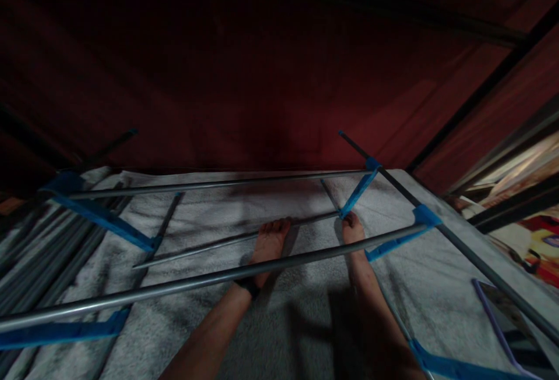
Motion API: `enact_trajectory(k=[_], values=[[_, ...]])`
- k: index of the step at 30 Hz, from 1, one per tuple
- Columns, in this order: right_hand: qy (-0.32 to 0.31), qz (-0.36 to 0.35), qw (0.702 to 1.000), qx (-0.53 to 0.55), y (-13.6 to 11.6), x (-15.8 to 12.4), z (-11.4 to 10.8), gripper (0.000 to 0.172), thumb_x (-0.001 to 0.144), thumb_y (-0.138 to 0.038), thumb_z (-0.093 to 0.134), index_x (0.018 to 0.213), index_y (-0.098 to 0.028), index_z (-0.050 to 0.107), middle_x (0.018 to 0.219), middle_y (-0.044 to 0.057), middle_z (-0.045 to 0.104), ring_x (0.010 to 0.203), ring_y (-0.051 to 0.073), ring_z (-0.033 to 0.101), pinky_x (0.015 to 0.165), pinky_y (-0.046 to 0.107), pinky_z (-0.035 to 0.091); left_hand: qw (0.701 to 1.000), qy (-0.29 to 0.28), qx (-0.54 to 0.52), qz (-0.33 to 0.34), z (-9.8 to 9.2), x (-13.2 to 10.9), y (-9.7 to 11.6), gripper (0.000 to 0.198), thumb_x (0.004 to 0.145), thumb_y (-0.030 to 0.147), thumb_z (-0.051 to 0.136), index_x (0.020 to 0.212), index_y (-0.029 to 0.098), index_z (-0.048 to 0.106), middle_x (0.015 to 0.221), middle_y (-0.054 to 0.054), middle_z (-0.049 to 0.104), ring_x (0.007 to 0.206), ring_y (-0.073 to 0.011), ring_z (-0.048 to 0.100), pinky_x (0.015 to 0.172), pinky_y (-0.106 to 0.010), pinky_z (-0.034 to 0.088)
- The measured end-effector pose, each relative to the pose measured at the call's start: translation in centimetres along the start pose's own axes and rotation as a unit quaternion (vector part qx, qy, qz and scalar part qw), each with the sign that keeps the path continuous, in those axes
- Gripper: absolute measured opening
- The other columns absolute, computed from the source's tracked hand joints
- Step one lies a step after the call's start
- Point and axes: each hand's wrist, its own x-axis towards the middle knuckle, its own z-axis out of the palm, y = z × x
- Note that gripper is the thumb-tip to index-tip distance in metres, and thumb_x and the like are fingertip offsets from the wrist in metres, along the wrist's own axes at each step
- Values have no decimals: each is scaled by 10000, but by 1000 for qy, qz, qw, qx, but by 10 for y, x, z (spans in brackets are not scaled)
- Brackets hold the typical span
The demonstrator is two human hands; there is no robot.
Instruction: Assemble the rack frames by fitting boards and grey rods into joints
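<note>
Both hands work inside a rack of metal rods and blue brackets that lies on a grey cloth (218,211). The left hand (271,243), at 6 o'clock, curls its fingers over a thin rod (209,247). The right hand (353,230), at 4 o'clock, has its fingertips bunched where that rod meets the lower tip of the right bracket (358,194); whether they pinch rod or bracket, I cannot tell.

The assembly looks part built. The far rod (227,184) spans from the left bracket (105,218) at 9 o'clock to the right bracket at 3. The near rod (218,276) sits in a bracket at 4 o'clock, its other end out of sight. The thin rod remains unfinished: its 8 o'clock end lies free, near the left bracket's tip but apart from it. More rods (56,252) lie piled between 8 and 9 o'clock, seemingly unused. A phone (510,325) lies at 4 o'clock.
</note>
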Motion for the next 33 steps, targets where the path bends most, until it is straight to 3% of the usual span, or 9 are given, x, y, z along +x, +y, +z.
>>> enact_trajectory(k=[12,21,27,33], values=[[17,-18,1000,-1,3,-2,4,584,806,-289,410,1322,-111,616,1190,145,709,1133,281,640,1018,426,478,999,14,17,24,1,1,-6,561,938,43,391,1450,249,493,1340,-104,603,1192,-247,564,1075,-436,399],[28,-19,999,-20,1,-1,6,566,780,-276,403,1261,-109,652,1104,144,719,1033,281,652,960,424,493,998,40,8,43,-1,1,-9,592,918,30,388,1437,287,507,1346,-78,607,1210,-229,569,1120,-448,385],[31,-19,999,-33,4,0,6,521,764,-272,414,1185,-134,689,1041,126,727,971,267,646,926,413,498,998,22,1,53,3,5,-13,627,907,20,355,1470,271,471,1356,-89,610,1224,-232,565,1108,-453,398],[35,-9,998,-49,-4,-4,6,572,784,-285,393,1250,-99,668,1108,164,716,1036,289,649,965,439,489,997,4,1,74,0,8,-15,628,917,24,338,1495,248,434,1428,-99,568,1280,-242,540,1113,-447,394]])
